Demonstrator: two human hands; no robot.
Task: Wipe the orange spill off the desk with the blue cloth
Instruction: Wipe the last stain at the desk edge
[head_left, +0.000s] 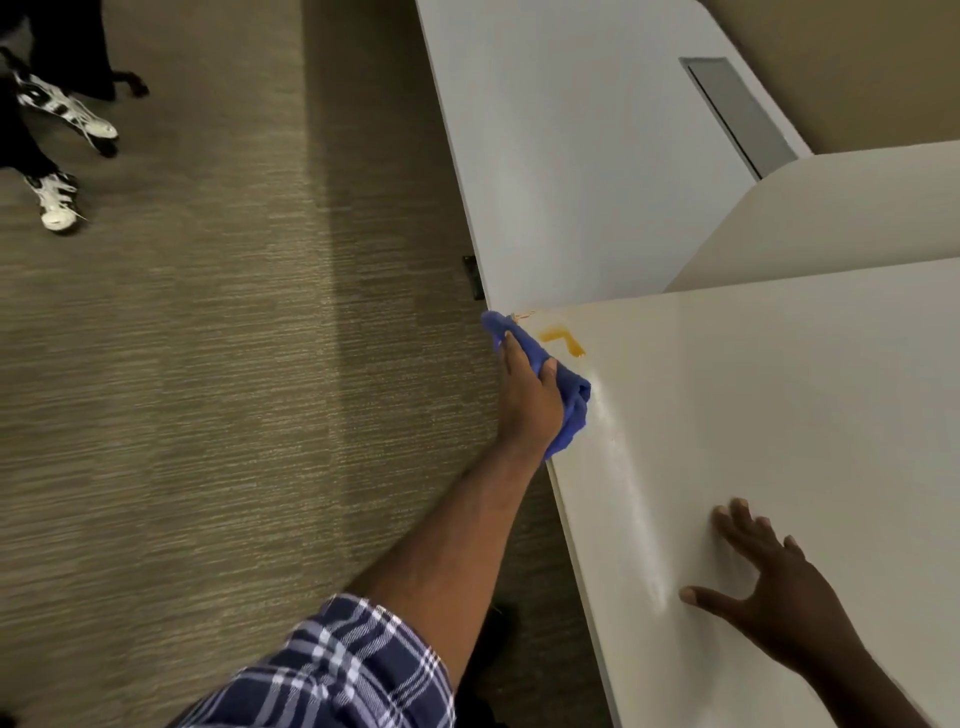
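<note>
My left hand (530, 395) grips the bunched blue cloth (569, 402) at the table's (779, 389) left edge, just short of the orange spill (563, 340) at the far corner, while my open right hand (769, 587) braces flat; I should press down and sweep inward, not off the edge.

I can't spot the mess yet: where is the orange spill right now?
In the head view, the orange spill sits near the desk's far left corner, just beyond the blue cloth under the left hand.

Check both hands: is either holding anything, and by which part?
The left hand grips the blue cloth bunched around its middle, at the desk edge near the orange spill. The right hand holds nothing, resting flat on the desk.
</note>
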